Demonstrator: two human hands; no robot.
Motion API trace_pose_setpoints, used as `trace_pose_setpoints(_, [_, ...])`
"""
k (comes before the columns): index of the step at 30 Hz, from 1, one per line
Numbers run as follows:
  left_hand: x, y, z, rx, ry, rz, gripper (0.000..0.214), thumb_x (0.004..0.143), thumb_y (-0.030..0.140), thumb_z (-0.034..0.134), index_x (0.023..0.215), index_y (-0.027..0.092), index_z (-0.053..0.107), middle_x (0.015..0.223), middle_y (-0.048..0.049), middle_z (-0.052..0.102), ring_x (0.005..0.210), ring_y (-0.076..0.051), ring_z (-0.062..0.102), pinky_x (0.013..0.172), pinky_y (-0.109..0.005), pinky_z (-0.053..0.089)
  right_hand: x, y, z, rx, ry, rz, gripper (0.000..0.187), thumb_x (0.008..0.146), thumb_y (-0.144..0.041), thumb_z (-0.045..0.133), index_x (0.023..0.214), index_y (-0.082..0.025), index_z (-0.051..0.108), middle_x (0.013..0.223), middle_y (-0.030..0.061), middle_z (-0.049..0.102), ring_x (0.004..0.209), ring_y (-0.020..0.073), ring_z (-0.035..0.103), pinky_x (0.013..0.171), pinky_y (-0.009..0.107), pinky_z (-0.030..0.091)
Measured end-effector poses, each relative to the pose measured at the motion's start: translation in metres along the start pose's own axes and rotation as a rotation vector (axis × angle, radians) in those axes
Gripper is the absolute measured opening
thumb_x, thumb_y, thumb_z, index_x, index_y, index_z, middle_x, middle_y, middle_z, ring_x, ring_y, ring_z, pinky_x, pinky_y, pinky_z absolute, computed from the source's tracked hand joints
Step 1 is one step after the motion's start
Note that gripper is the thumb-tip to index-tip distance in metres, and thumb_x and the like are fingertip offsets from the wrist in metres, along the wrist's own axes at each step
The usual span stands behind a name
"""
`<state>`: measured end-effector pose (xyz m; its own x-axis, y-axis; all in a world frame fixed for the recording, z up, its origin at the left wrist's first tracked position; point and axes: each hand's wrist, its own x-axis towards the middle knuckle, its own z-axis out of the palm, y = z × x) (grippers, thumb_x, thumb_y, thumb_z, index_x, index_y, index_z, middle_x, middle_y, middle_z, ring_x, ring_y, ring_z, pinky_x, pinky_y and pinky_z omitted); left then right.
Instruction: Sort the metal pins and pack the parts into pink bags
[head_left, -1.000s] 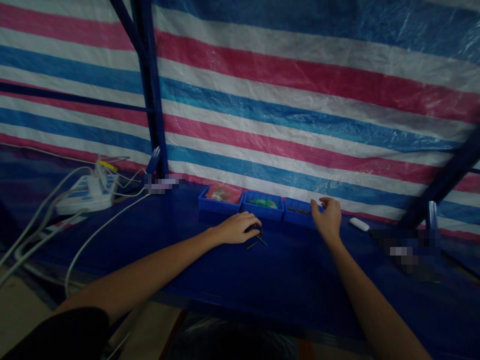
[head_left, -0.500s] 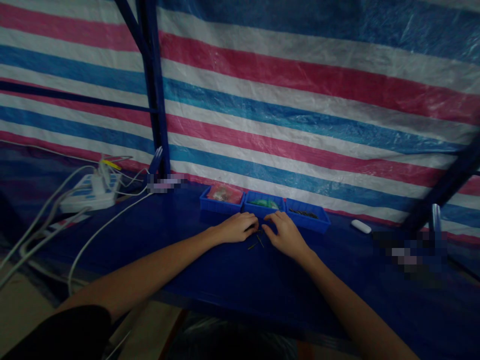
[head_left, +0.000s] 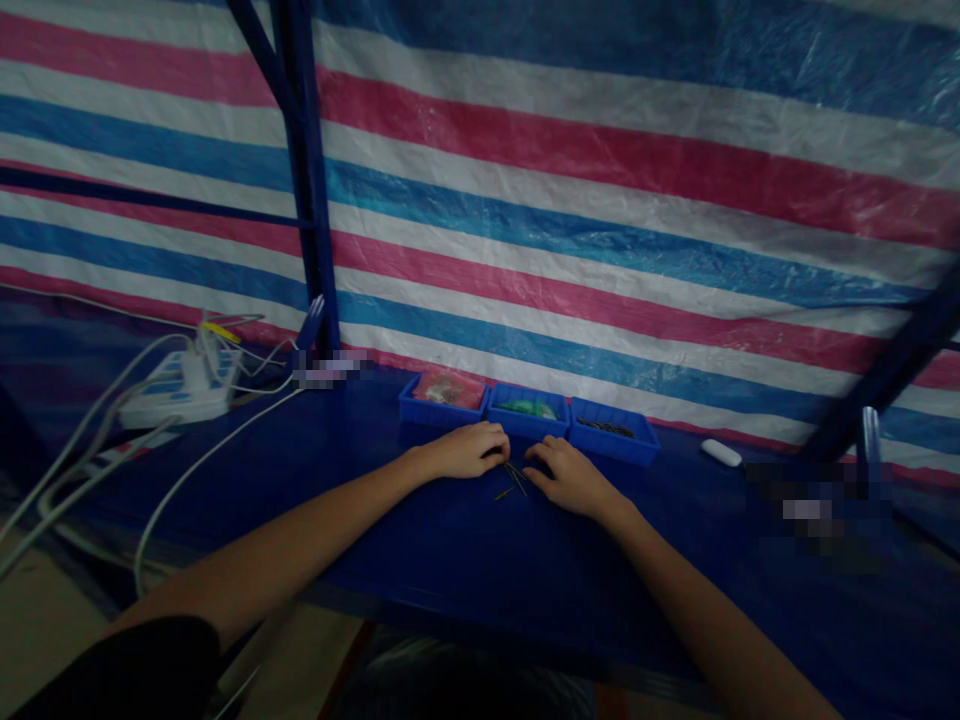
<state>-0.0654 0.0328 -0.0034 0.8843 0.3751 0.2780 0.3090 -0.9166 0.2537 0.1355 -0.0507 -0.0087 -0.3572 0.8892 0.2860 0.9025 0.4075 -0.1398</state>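
Since a second ago, the person's right hand has moved from the rightmost blue rectangular plastic tray to just beside the left hand. A few thin dark rod-shaped pieces lie out on the dark blue tabletop by both hands; more dark pieces remain in that tray. Left fingers curl narrowly, right ones part slightly; whether either grips anything cannot be told.

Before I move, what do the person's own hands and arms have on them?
The left hand and right hand look ungloved, both forearms bare. A black sleeve ends near the left elbow; no right sleeve shows.
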Motion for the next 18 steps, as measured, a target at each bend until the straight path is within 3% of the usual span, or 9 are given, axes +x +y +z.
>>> trace_pose_setpoints(8, [0.0002, 0.0024, 0.0009, 0.005, 0.019, -0.002, 0.011, 0.087, 0.018, 0.046, 0.083, 0.017, 0.057, 0.086, -0.0033, 0.057, 0.082, -0.015, 0.053, 0.076, -0.026, 0.041, -0.0003, 0.0019, 0.0025, 0.001, 0.015, -0.014, 0.02, 0.087, -0.031, 0.054, 0.102, -0.02, 0.063, 0.096, 0.0075, 0.059, 0.093, 0.0204, 0.055, 0.084, 0.034, 0.041])
trace_pose_setpoints(14, [-0.0009, 0.0053, 0.0003, 0.0, -0.002, 0.024, 0.013, 0.082, 0.021, 0.059, 0.095, 0.02, 0.058, 0.095, -0.0028, 0.059, 0.09, -0.018, 0.054, 0.08, -0.028, 0.04, -0.0005, 0.0008, 0.0008, -0.007, -0.001, -0.005, 0.021, 0.088, -0.031, 0.053, 0.102, -0.02, 0.062, 0.096, 0.0072, 0.059, 0.091, 0.0205, 0.054, 0.083, 0.034, 0.042])
trace_pose_setpoints(18, [0.0003, 0.0027, 0.0023, 0.028, -0.024, 0.021, 0.006, 0.086, 0.019, 0.054, 0.091, 0.019, 0.057, 0.095, -0.0028, 0.057, 0.09, -0.017, 0.053, 0.08, -0.028, 0.04, -0.0005, 0.0003, 0.0, -0.006, -0.001, -0.011, 0.021, 0.088, -0.03, 0.052, 0.103, -0.019, 0.062, 0.096, 0.0075, 0.059, 0.092, 0.0205, 0.054, 0.084, 0.034, 0.041])
